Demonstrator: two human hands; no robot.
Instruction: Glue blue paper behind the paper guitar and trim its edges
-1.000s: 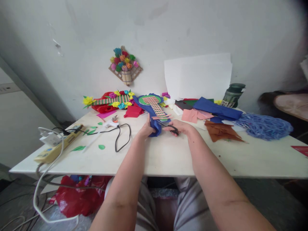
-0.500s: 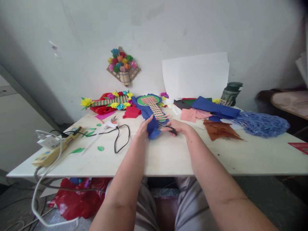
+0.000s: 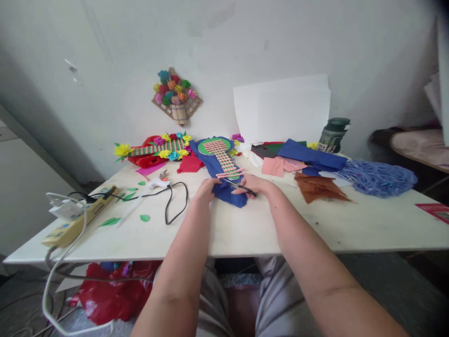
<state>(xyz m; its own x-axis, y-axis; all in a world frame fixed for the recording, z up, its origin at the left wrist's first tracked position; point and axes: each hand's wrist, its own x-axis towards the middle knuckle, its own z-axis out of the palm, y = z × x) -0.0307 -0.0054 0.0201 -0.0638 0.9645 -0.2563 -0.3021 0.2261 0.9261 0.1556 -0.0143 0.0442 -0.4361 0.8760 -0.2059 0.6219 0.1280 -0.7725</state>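
My right hand [image 3: 257, 185] is closed on a pair of dark-handled scissors [image 3: 250, 191]. Their blades point left across blue crepe paper [image 3: 229, 195]. On the blue paper's left edge, my left hand [image 3: 206, 188] pinches with thumb and fingers. Just beyond both hands lies a green guitar-shaped piece [image 3: 202, 148] on the blue sheet, with a lattice of pinkish sticks [image 3: 224, 159] on top. A few loose-looking stick ends stick out near the scissor blades. Whether the blades are parted is too small to tell.
A white glue gun [image 3: 157, 184] with a black cord lies left, near green paper leaves [image 3: 145, 218] and a power strip [image 3: 80, 220]. A flower-covered craft [image 3: 157, 149] sits behind. Blue yarn [image 3: 382, 180], brown paper [image 3: 321, 187] and a dark green bottle [image 3: 333, 135] are right.
The blue paper's near end, raised and folded before, now spreads flatter toward me and to the right. My left hand has dropped slightly and moved left along its edge.
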